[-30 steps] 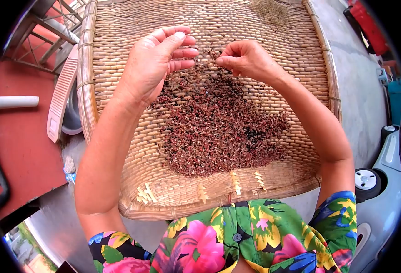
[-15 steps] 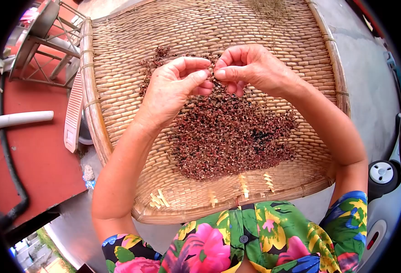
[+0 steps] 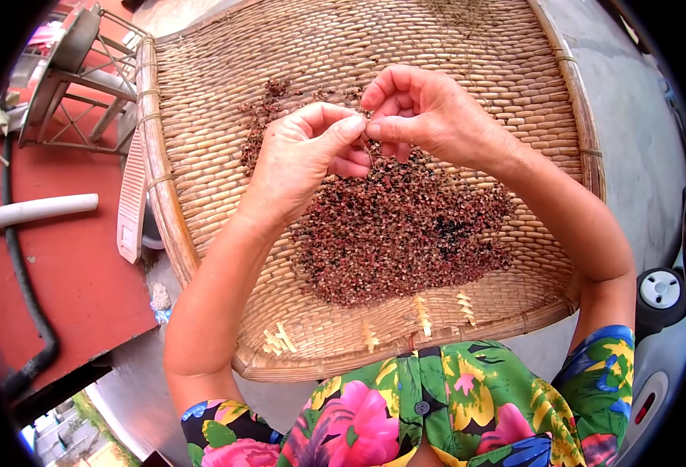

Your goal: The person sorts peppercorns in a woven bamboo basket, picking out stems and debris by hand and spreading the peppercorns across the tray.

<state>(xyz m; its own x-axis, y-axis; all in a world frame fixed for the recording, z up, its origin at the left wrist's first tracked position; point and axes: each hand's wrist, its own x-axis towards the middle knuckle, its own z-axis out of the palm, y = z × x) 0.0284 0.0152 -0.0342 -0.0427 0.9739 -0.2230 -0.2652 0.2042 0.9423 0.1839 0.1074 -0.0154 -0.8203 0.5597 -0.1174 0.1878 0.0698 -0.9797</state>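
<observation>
A wide woven tray (image 3: 226, 93) lies in front of me, with a spread of small dark red and brown dried bits (image 3: 397, 241) on it. Over the upper part of that spread, my left hand (image 3: 312, 152) pinches with thumb and fingers at a thin stem-like piece, too small to make out well. Touching it fingertip to fingertip, my right hand (image 3: 428, 117) is closed too, thumb against the fingers; what it holds is hidden. Looser clumps (image 3: 261, 117) lie left of the hands.
Dry thin stalks (image 3: 463, 12) rest at the tray's top. Left are a metal stand (image 3: 75, 78), a ribbed plastic board (image 3: 131, 202) and a white pipe (image 3: 36, 212) on a red surface. A wheeled grey object (image 3: 660, 288) is at the right.
My left hand has moved right and closed, meeting my right hand at the fingertips. The view has shifted and turned a little, so the tray appears tilted and farther right.
</observation>
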